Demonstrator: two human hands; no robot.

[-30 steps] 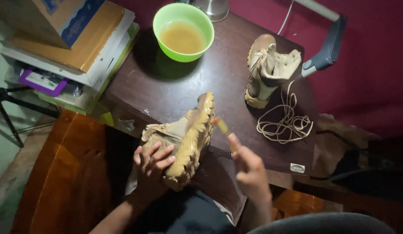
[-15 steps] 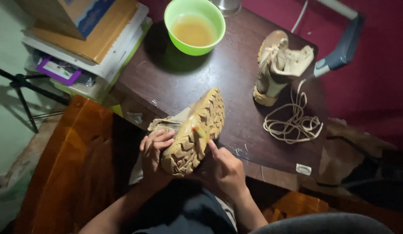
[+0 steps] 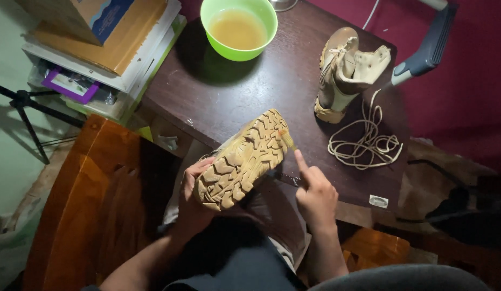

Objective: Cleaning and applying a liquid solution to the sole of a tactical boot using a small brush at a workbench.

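Worktop (image 3: pixel 245 91) of dark wood fills the middle of the view, with a brown wooden chair (image 3: pixel 83 205) at its left edge and a stack of boxes and books (image 3: pixel 99 48) beyond that. On the far side of the worktop sits a green bowl (image 3: pixel 238 29) holding a cloudy yellowish liquid. To the right stands a tan boot (image 3: pixel 345 73), upright, its top open — a loose coil of pale lace (image 3: pixel 366 143) lies just beside it on the wood. A second tan boot (image 3: pixel 242 161) is held over the near edge of the worktop, turned sole-up so the chunky tread faces the camera. The left hand (image 3: pixel 194 188) grips this boot from below at the heel end, fingers wrapped around its side. The right hand (image 3: pixel 315 194) is closed around a small brush (image 3: pixel 287 139) — index finger stretched along the handle, the tip touching the toe end of the sole.
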